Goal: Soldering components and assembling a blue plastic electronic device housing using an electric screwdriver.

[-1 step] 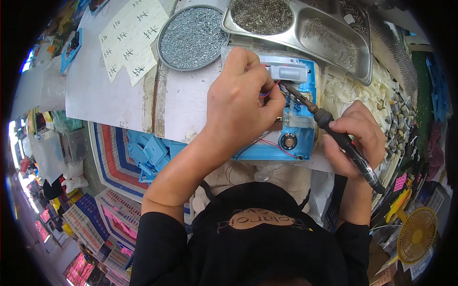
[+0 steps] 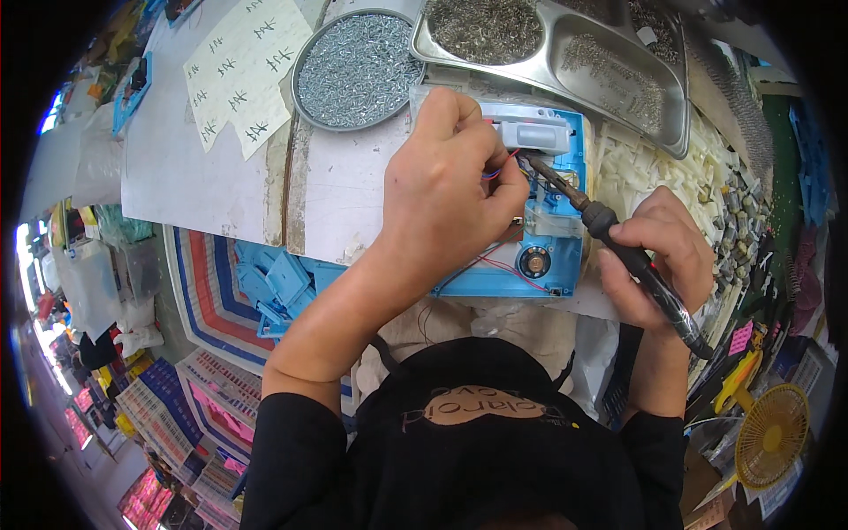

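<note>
In front of me lies a blue plastic casing [image 2: 572, 256] with a round speaker [image 2: 534, 261] and red wires [image 2: 508, 273] inside. My left hand [image 2: 449, 172] is closed over its upper left part, pinching thin red and blue wires [image 2: 491, 175] between thumb and forefinger. A soldering iron [image 2: 630, 252] with a black handle is gripped in my right hand [image 2: 667, 256]. Its metal tip reaches in beside the left fingertips, close to the wire ends; whether it touches them is hidden. A pale translucent part [image 2: 534, 136] sits at the top of the casing.
Beyond the casing stand a round tray [image 2: 353, 122] of small silvery screws and a steel compartment tray [image 2: 552, 62] with small metal parts. White plastic pieces [image 2: 636, 177] are heaped to the right. Marked paper [image 2: 243, 71] lies at left; a yellow fan [image 2: 772, 436] stands lower right.
</note>
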The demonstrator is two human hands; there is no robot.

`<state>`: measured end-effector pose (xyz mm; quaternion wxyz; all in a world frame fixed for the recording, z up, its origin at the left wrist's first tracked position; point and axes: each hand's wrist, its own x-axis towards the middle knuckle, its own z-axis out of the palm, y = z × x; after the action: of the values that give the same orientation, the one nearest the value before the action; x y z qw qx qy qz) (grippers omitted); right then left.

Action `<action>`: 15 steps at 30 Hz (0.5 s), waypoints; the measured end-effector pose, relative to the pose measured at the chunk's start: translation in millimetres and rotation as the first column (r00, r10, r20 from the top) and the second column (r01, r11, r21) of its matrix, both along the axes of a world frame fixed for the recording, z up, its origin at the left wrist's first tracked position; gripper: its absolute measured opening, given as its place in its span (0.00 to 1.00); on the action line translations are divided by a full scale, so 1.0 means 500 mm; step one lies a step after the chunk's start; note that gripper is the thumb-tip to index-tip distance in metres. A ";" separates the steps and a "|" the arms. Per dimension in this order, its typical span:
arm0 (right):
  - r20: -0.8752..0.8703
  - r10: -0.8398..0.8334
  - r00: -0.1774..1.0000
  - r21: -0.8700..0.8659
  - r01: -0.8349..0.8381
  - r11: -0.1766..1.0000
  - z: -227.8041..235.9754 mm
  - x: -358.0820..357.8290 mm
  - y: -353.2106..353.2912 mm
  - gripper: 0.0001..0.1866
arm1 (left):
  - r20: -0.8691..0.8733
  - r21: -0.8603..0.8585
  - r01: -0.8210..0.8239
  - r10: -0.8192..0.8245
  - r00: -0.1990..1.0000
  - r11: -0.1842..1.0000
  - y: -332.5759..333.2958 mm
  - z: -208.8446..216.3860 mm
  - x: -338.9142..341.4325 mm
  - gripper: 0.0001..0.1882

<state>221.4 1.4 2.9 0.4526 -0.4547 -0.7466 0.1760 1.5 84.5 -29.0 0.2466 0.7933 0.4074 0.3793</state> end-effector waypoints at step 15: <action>-0.020 -0.018 1.000 -0.072 0.017 0.997 0.001 0.004 -0.015 0.17 | -0.025 0.066 -0.020 0.022 0.999 0.998 -0.004 -0.002 0.004 0.07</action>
<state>223.5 -6.1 3.3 0.4449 -0.4754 -0.7312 0.2036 3.4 82.7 -30.2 0.2114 0.8014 0.4060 0.3850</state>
